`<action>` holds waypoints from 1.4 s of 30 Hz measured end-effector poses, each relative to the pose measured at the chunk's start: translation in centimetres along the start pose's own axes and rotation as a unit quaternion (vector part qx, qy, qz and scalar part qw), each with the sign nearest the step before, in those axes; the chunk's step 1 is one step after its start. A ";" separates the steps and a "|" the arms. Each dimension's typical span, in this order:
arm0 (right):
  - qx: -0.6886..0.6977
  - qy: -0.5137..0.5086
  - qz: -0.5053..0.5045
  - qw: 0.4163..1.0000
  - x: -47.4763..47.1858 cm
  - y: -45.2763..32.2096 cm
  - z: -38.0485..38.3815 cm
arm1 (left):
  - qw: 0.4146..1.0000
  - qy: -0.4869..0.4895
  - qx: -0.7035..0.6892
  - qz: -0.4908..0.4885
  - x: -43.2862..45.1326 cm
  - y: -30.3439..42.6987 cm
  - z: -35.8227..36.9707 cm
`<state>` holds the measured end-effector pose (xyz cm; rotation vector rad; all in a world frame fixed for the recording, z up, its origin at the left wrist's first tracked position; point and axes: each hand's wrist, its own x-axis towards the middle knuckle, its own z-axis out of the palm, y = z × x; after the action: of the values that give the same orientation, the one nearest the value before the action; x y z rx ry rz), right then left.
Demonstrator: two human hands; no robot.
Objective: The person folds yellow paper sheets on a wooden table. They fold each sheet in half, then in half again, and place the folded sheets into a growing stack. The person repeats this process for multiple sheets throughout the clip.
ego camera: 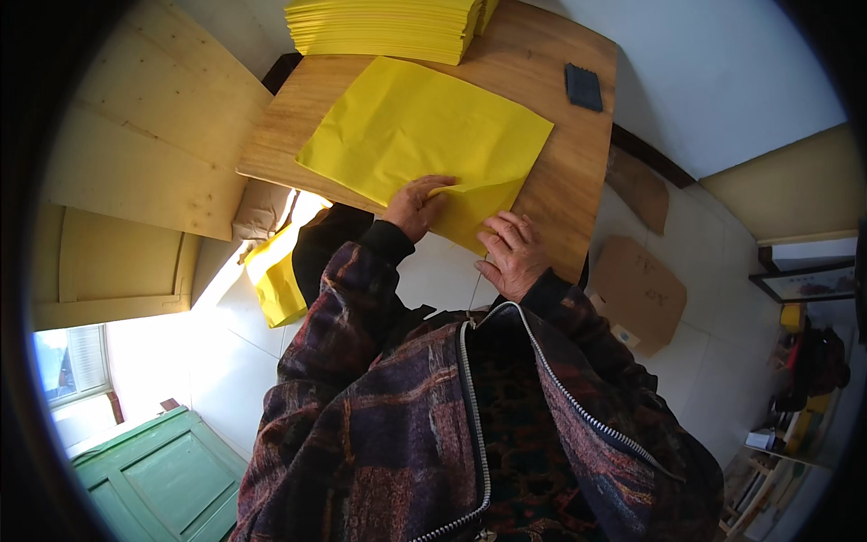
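Note:
A yellow sheet (420, 129), which looks like paper or thin fabric, lies on a wooden table (562, 162) before me. Its near part is raised in a fold and hangs a little past the table's near edge. My left hand (418, 206) is on that near part, with the raised fold between its fingers and thumb. Just right of it, my right hand (513, 254) is at the sheet's near right corner. Its fingers are bent and apart, and the fingertips seem to touch the sheet's edge.
A thick stack of yellow sheets (383, 30) stands at the table's far side. A dark folded cloth (583, 87) lies near the right edge. Flattened cardboard (637, 291) is on the floor at right. More yellow material (278, 278) hangs low at left, beside a wooden panel (156, 115).

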<state>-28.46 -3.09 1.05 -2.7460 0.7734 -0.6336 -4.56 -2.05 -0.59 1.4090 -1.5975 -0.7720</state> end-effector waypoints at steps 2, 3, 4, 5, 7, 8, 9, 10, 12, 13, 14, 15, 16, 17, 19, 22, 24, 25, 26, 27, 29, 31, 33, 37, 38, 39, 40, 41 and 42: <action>0.014 -0.003 0.001 1.000 0.2 -0.3 0.1 | 0.997 0.002 -0.047 -0.067 -0.2 0.5 0.2; 0.017 0.000 -0.001 1.000 0.5 -0.2 0.2 | 0.997 0.009 -0.041 -0.066 -0.2 0.7 0.2; 0.019 -0.004 -0.010 1.000 0.8 -0.2 0.1 | 0.996 0.010 -0.043 -0.075 -0.3 0.9 0.2; 0.004 -0.013 -0.007 1.000 0.9 -0.3 0.0 | 0.997 0.010 -0.046 -0.066 -0.3 1.0 0.1; -0.003 -0.014 -0.008 1.000 1.1 -0.2 -0.1 | 0.999 -0.014 -0.001 -0.033 -0.1 1.0 -0.3; -0.007 -0.025 -0.010 1.000 1.4 0.0 -0.1 | 0.999 -0.028 0.019 -0.014 0.0 0.9 -0.4; -0.009 -0.039 -0.012 0.999 1.5 0.2 0.0 | 1.000 -0.022 0.014 0.014 0.1 0.8 -0.4; -0.009 -0.054 -0.011 0.998 1.5 0.3 0.0 | 0.999 -0.017 0.009 0.038 0.2 0.7 -0.5; -0.001 -0.063 -0.006 0.998 1.7 0.5 0.3 | 0.998 -0.024 0.005 0.060 0.2 0.6 -0.6; 0.004 -0.065 -0.005 0.998 2.0 0.7 0.4 | 0.998 -0.036 0.006 0.057 0.2 0.6 -0.8; 0.007 -0.054 0.000 0.998 2.2 0.8 0.4 | 0.997 -0.047 0.008 0.053 0.1 0.7 -1.0; 0.010 -0.044 0.004 0.999 2.5 0.9 0.4 | 0.997 -0.053 0.007 0.063 0.1 0.8 -1.2; 0.016 -0.037 0.011 0.999 2.9 1.0 0.3 | 0.995 -0.059 0.007 0.074 0.1 1.0 -1.4; 0.016 -0.027 0.002 0.999 3.2 1.1 0.2 | 0.994 -0.067 0.009 0.086 -0.1 1.1 -1.5; 0.023 -0.023 -0.001 0.999 4.0 1.2 -0.2 | 0.991 -0.081 0.045 0.097 0.0 1.1 -1.6; 0.041 -0.012 -0.023 0.999 5.0 1.1 -0.8 | 0.992 -0.034 0.076 0.099 -0.3 0.8 -0.7; 0.058 -0.002 -0.024 0.998 5.3 1.1 -1.0 | 1.000 -0.009 0.024 -0.002 -0.5 0.4 -0.1; 0.072 0.012 -0.021 0.997 5.4 1.1 -1.1 | 0.998 -0.003 0.004 -0.066 -0.6 0.2 0.1; 0.085 0.027 -0.018 0.996 5.3 1.2 -1.2 | 0.996 0.010 -0.027 -0.085 -0.7 0.1 0.2; 0.097 0.042 -0.014 0.994 5.0 1.3 -1.3 | 0.996 0.003 -0.034 -0.082 -0.6 -0.1 0.0; 0.097 0.048 0.014 0.994 3.9 1.6 -1.8 | 0.988 -0.009 -0.125 -0.085 -0.8 -0.1 -0.1; 0.092 0.042 0.039 0.994 2.1 1.6 -2.2 | 0.990 -0.024 -0.096 -0.100 -0.6 0.1 -0.5; 0.037 -0.003 0.039 0.999 0.5 1.0 -2.1 | 0.990 -0.038 -0.097 -0.099 -0.5 0.5 -0.7; -0.017 -0.077 0.042 0.996 -0.7 0.4 -1.2 | 0.983 -0.043 -0.138 -0.113 -0.6 0.9 -0.7; -0.018 -0.081 0.040 0.996 -0.5 0.4 -0.9 | 0.981 -0.040 -0.144 -0.120 -0.6 1.0 -0.7; -0.016 -0.084 0.040 0.996 -0.2 0.4 -0.6 | 0.983 -0.036 -0.143 -0.112 -0.6 1.0 -0.7; -0.017 -0.085 0.039 0.995 0.2 0.4 -0.3 | 0.984 -0.032 -0.142 -0.103 -0.5 1.1 -0.6; -0.014 -0.086 0.041 0.995 0.5 0.4 -0.1 | 0.985 -0.031 -0.137 -0.099 -0.5 1.1 -0.7; -0.008 -0.090 0.046 0.995 0.7 0.4 0.1 | 0.986 -0.031 -0.139 -0.092 -0.5 1.1 -0.7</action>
<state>-28.08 -3.82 1.04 -2.7168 0.8588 -0.3568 -4.42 -1.32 0.56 1.3485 -1.3554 -1.1116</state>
